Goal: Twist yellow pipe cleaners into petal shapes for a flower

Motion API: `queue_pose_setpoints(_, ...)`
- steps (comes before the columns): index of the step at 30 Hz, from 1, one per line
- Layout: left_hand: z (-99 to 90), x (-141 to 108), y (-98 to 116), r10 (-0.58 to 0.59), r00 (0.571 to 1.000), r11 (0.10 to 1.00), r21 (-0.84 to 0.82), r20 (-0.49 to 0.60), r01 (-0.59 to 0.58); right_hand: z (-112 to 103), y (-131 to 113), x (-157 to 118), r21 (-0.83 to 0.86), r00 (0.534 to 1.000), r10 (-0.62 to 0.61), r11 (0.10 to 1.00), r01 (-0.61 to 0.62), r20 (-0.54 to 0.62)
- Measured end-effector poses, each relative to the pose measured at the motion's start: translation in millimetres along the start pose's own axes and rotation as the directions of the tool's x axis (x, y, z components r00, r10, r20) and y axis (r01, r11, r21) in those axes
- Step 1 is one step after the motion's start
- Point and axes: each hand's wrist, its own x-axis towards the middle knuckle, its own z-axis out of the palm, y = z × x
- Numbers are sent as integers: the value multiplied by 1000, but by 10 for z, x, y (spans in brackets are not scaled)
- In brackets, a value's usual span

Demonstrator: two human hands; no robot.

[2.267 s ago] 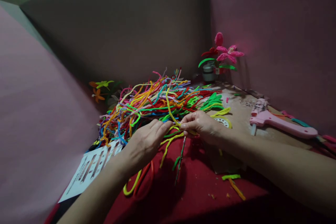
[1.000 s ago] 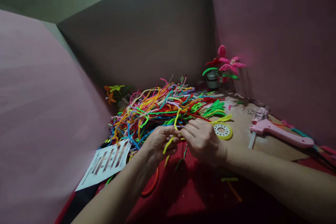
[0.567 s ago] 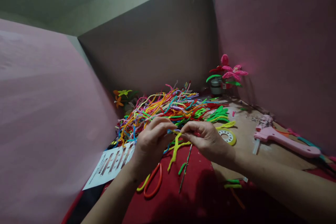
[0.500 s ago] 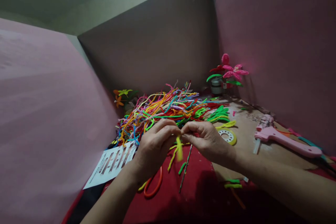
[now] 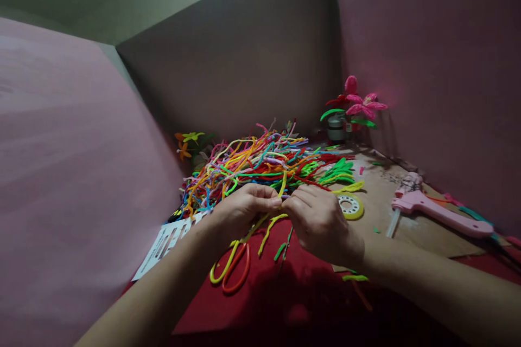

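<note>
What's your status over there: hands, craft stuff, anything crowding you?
Left hand pinching yellow fuzzy stem. Right hand closed, fingertips right by the left's. Tangled stem pile just beyond both.

Our left hand (image 5: 254,207) pinches thumb to fingers, just beside our right hand (image 5: 319,217), whose fingers curl inward; both forearms angle inward.

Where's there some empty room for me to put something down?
Bare red cloth shows between the red loop and the lime strip, and mostly bare brown cardboard between the yellow tape roll and the pink glue gun. It's crowded at the back, under the pipe cleaner pile.
</note>
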Motion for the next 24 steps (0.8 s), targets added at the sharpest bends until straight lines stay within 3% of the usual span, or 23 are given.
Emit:
queue_pose_setpoints(3, -17, -17, 49, 113, 991, 965, 244, -75, -92, 10, 53, 28, 286, 967, 216, 926, -246, 135)
queue_pose_setpoints(6, -7, -54, 136, 173, 980, 917, 379, -100, -123, -27, 100, 86, 517, 829, 390, 651, -556, 401)
queue_pose_setpoints(8, 29, -59, 156, 215, 968, 880, 457, -133, -132, -54, 119, 109, 557, 744, 452, 494, -668, 492)
queue_pose_setpoints(11, 121, -36, 85, 363, 901, 726, 679, -239, -112, -66, 132, 109, 590, 673, 531, 351, -727, 514)
queue_pose_setpoints(13, 185, -15, -15, 554, 792, 515, 853, -256, -85, -55, 137, 99, 614, 647, 557, 283, -737, 520)
queue_pose_setpoints(15, 229, 2, -120, 701, 693, 302, 951, -170, -72, -37, 144, 93, 633, 631, 569, 231, -739, 528)
queue_pose_setpoints(17, 250, 15, -198, 754, 650, 196, 976, -91, -92, -19, 153, 94, 636, 621, 574, 211, -742, 534)
queue_pose_setpoints(21, 239, 47, -230, 757, 647, 229, 964, -92, -132, 13, 187, 95, 641, 606, 581, 180, -747, 543)
queue_pose_setpoints(24, 197, 61, -169, 729, 671, 299, 945, -137, -132, 24, 259, 85, 679, 619, 508, 85, -729, 600)
